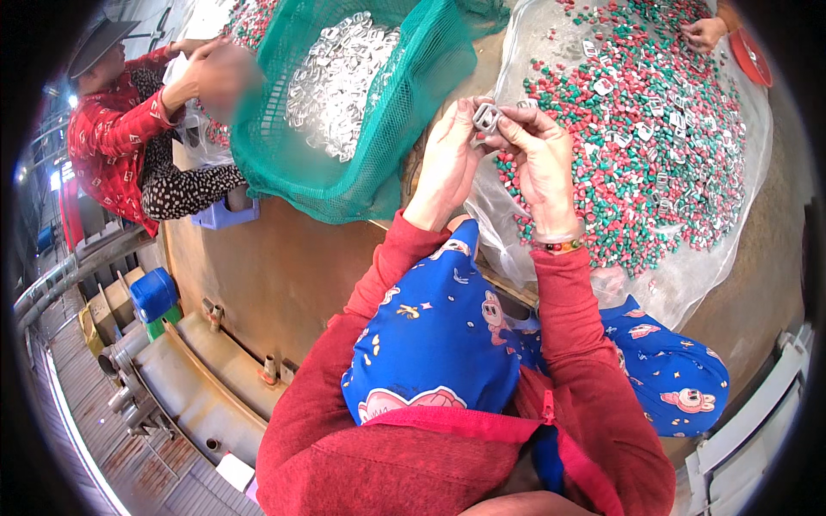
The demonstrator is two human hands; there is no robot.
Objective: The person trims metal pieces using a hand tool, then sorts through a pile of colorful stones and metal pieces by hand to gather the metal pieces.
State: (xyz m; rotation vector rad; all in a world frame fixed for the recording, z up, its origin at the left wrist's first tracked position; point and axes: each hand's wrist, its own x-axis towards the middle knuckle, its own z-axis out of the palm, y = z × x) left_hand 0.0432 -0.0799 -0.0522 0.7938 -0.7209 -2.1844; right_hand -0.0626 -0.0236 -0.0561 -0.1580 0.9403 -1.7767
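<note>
Between my fingertips is a small silver metal buckle (487,118) with two slots. My left hand (449,163) is closed, its thumb and fingers pinching the buckle's left side. From the other side my right hand (544,162) is closed too, thumb and fingertips against the buckle. A bit of grey metal shows by the right fingers, too small to name. Left of my hands stands a green basket (258,129) covered with green netting, holding a heap of similar silver buckles (340,86). To the right spreads a pile of red and green pebble-like pieces (619,163) with silver buckles mixed in.
The pile lies on a clear plastic sheet (718,275) over a brown surface (284,249). At upper left a person in red (112,138) sits near the basket. Another person's hand (705,34) reaches in beside a red basin (751,58). Metal pipes (129,361) run lower left.
</note>
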